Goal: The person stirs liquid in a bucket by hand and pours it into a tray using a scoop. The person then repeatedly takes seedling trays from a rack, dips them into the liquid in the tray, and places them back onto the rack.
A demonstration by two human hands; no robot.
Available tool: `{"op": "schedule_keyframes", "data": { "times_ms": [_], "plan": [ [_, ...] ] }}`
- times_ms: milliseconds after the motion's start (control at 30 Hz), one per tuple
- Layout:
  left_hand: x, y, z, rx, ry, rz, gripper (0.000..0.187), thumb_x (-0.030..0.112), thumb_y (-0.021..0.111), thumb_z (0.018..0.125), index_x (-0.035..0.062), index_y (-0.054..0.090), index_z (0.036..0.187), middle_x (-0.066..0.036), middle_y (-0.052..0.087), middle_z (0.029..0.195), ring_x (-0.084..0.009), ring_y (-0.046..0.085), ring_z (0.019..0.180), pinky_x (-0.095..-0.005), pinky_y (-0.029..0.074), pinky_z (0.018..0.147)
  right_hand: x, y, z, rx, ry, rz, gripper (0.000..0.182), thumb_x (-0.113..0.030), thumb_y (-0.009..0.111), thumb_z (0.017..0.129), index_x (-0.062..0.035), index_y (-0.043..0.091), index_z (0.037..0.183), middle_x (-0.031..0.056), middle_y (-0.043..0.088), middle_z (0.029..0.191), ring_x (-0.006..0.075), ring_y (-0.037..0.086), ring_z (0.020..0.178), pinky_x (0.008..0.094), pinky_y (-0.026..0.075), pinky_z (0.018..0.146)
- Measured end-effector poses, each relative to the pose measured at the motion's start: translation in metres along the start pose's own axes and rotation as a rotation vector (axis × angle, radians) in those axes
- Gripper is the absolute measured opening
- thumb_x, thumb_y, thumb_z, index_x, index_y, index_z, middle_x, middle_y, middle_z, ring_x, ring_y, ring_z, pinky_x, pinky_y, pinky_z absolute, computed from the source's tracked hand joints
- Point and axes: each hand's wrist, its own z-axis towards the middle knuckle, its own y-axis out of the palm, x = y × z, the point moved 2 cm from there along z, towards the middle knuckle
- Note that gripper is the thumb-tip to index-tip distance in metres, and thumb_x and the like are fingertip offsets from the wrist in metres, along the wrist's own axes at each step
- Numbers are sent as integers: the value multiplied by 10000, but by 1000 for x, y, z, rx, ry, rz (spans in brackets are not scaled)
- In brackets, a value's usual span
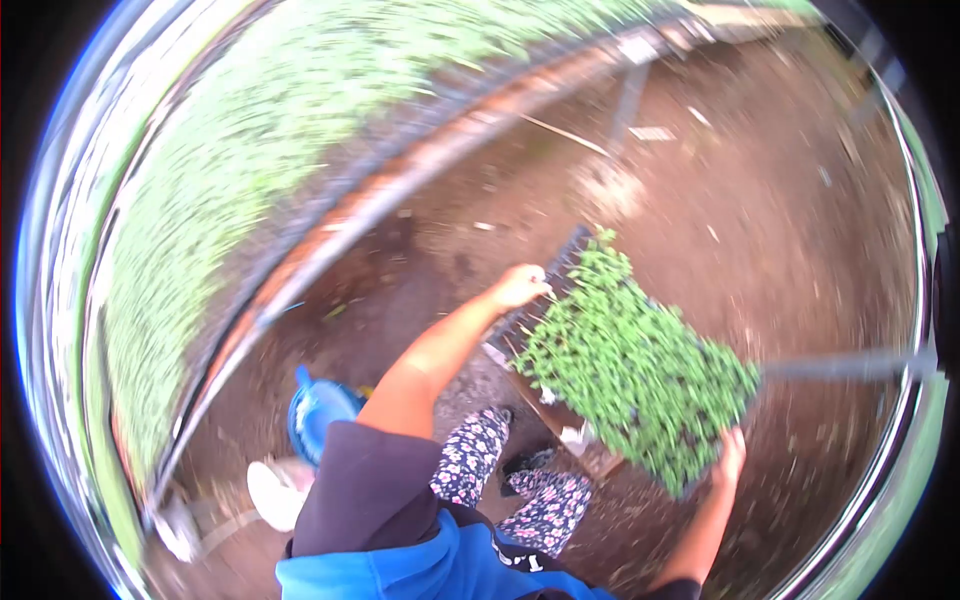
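Note:
A dark seedling tray full of small green seedlings lies at a slant in front of my legs. Its left end has a bare strip of cells. My left hand is closed at that end, fingers curled over the edge. At the opposite end, my right hand grips the tray's near corner, partly hidden by the tray. Beneath the tray's near side, a brown box-like support shows in part, with a white scrap beside it.
A long raised bed of green seedlings with a metal-edged frame curves along the left and top. Near my left side stand a blue plastic container and a white bucket. A grey post reaches in from the right over brown soil.

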Motion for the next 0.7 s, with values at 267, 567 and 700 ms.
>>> {"op": "schedule_keyframes", "data": {
  "times_ms": [267, 567, 700],
  "plan": [
    [74, -83, -122, 321, 105, -46, 170, 178, 627, 636, 49, 517, 650, -72, 528, 596, -199, 487, 557, -341, 403, 535, -150, 30, -101, -408, -138, 20, 157, -132, 543, 696, -92, 497, 840, 17, 513, 812, 165, 479, 738, 325, 403, 652],
    [35, -39, -363, 914, -205, -46, 129, 142, 569, 655, 31, 531, 707, -153, 520, 896, -334, 499, 874, -394, 414, 765, -106, 189, -143, -633, -560, -467, 308, 0, 548, 646, -147, 287, 572, -62, 268, 530, 53, 232, 466, 245, 198, 418],
    [-9, -40, -526, 1170, -255, 82, 189, 112, 610, 631, 53, 432, 605, -100, 507, 745, -279, 509, 809, -366, 427, 709, -90, 253, -215, -1028, -728, -486, 275, -26, 569, 680, -100, 320, 591, -35, 317, 598, 80, 304, 529, 252, 284, 478]
  ]
}}
